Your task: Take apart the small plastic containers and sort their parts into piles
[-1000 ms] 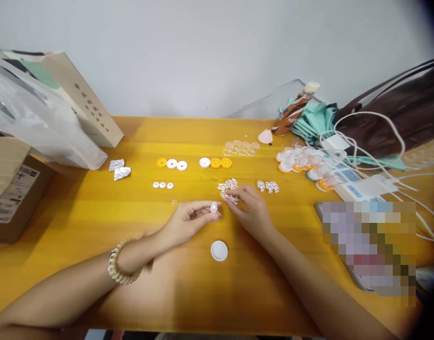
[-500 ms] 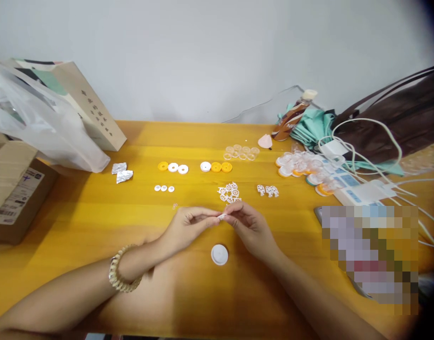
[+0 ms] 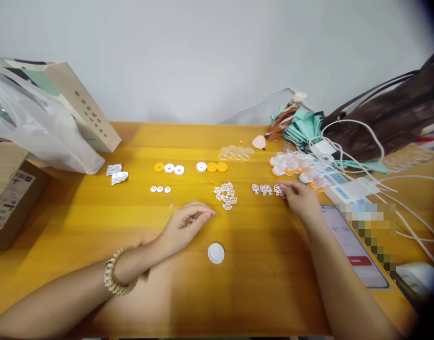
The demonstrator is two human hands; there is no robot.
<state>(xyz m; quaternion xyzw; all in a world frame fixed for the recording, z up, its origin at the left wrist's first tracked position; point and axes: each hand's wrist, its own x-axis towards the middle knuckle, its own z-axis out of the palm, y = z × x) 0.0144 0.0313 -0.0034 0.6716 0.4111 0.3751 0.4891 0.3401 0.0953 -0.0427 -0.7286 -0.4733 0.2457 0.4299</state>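
My right hand (image 3: 302, 200) is at the right end of a short row of small white openwork plastic pieces (image 3: 265, 190). Its thumb and fingertips pinch the endmost white plastic piece (image 3: 277, 190) at table level. My left hand (image 3: 188, 224) hovers over the middle of the table, thumb and fingers drawn together; a pale speck shows inside, too small to name. Just beyond it lies a loose pile of white wheel-like plastic pieces (image 3: 226, 192). Nearer to me, a round white disc (image 3: 216, 253) rests flat.
Yellow and white rings (image 3: 211, 167), small white discs (image 3: 160, 189), clear cups (image 3: 237, 152) and foil pieces (image 3: 119, 177) lie farther back. Clear-and-orange capsules (image 3: 291, 165), cables (image 3: 361, 123), a bottle (image 3: 283, 120) and a phone (image 3: 358, 250) occupy the right. A cardboard box (image 3: 16, 203) stands left.
My right hand has moved away from my left, out to the right, with the white plastic piece now in the row there. My left hand has stayed nearly in place.
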